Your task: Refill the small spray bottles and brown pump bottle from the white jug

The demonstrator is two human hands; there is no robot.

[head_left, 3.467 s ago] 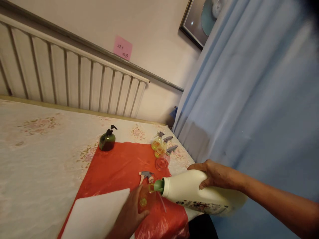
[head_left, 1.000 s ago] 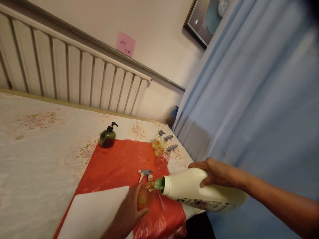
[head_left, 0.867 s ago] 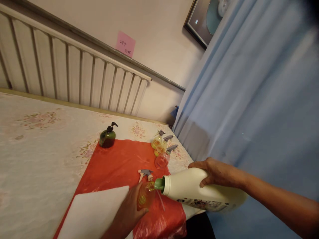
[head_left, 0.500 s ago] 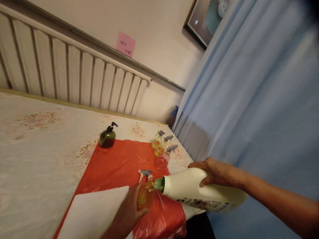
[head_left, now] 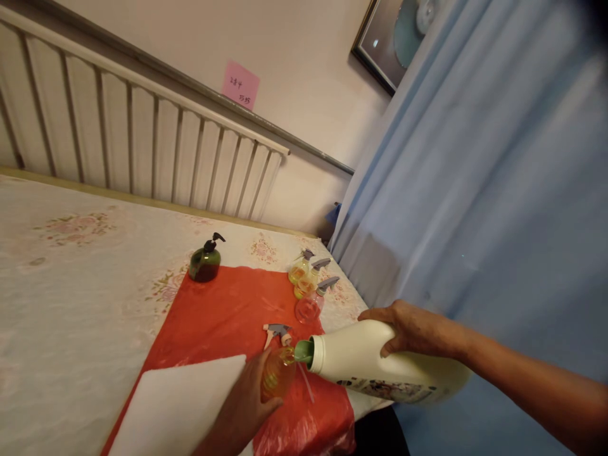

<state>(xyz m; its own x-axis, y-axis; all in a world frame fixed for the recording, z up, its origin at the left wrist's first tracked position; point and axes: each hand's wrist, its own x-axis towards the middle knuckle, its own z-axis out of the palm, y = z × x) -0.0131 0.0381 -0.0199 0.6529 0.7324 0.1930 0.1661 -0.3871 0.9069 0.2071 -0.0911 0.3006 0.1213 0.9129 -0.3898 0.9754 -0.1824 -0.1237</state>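
Over the red plastic sheet (head_left: pixel 228 316), a small clear bottle (head_left: pixel 278 373) (partly filled with yellow liquid) is gripped by the left hand (head_left: pixel 244 405), while a white jug (head_left: pixel 380 370), tipped nearly flat, is clasped from above by the right hand (head_left: pixel 413 329), its green spout (head_left: pixel 304 350) touching the bottle's mouth.

Cream-white jug (head_left: pixel 380 367) with a pale green spout and a dark printed band low on its side. Clear small bottle (head_left: pixel 278 373) tinted yellow-orange by its liquid. Grey trigger spray head (head_left: pixel 277 331) with a pinkish nozzle. Red plastic sheet (head_left: pixel 228 316) over a cream tablecloth (head_left: pixel 71 297) patterned with faded pink flowers. Plain white pad (head_left: pixel 180 405) at the sheet's near edge. Dark green pump bottle (head_left: pixel 205 263) with a black pump at the sheet's far left corner. Three clear spray bottles (head_left: pixel 308 288), yellowish to pinkish, grey-topped, at its far right corner. Pink note (head_left: pixel 240 85), light blue curtain (head_left: pixel 475 177).
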